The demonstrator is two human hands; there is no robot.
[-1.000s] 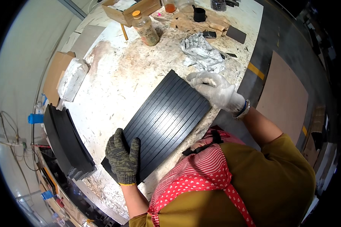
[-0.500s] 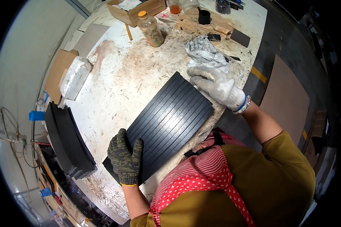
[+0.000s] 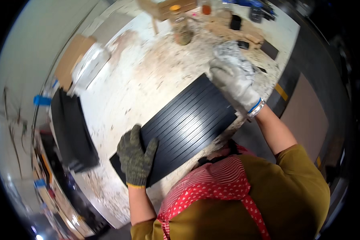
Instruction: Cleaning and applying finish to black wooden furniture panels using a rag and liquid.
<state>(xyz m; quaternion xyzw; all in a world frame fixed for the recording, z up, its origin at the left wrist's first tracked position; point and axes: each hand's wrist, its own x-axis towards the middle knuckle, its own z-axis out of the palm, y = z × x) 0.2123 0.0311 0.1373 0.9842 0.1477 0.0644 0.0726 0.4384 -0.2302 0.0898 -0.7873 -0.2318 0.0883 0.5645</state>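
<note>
A dark rectangle of long black strips [image 3: 188, 124] lies slantwise on the worktable [image 3: 120, 104]. The strips sit close side by side; whether they are separate or one grooved panel I cannot tell. My left hand [image 3: 137, 158], in a dark green-grey knitted glove, rests flat across their left end, thumb and fingers apart. Beyond the far right corner is my right hand [image 3: 236, 86], in a white glove with its fingers bent close together. It is blurred, and anything inside it is hidden. Just behind it lies a crumpled grey-white cloth [image 3: 232, 51].
More black strips [image 3: 70, 132] are stacked along the left edge. A white wrapped block [image 3: 91, 66] leans by brown cardboard [image 3: 72, 60]. Farther back stand an orange-capped bottle [image 3: 181, 28], a wooden box [image 3: 168, 9] and a black cup [image 3: 235, 23].
The whole view has shifted, so the table's things appear farther right and higher. My right hand's fingers have drawn in and away from the strips' corner. My left hand stays on them.
</note>
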